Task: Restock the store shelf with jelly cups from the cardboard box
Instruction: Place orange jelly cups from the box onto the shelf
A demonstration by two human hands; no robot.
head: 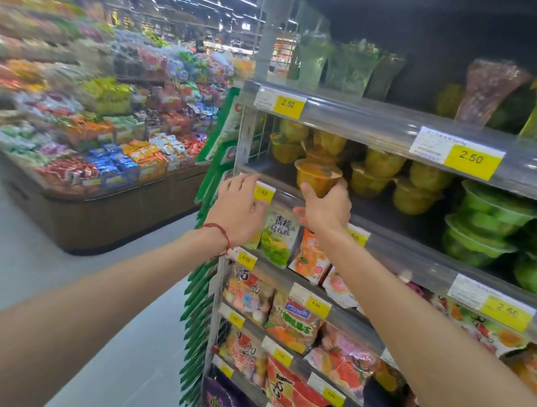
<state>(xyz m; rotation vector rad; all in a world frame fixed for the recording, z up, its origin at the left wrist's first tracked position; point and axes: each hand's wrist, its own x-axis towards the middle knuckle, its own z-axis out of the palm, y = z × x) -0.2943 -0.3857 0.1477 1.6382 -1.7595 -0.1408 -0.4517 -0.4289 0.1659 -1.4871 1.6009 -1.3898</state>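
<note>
Right hand [325,210] gripping an orange jelly cup [318,175] at the shelf lip, centre of frame.

I'm seeing the cup sitting upright above the hand. The thumb is curling up its left side and the fingers [344,188] are wrapping its right side, with the wide rim sticking out above the fingertips. The cup is sitting right at the front rail [422,260] of the middle shelf, just in front of the stacked yellow cups [375,176]. I can't tell if its base is touching the shelf. Left hand [239,206] is holding nothing, fingers relaxed and spread, fingertips lying against the rail beside a yellow price tag [264,193]. Green cups [488,223] are sitting further right on the same shelf.
</note>
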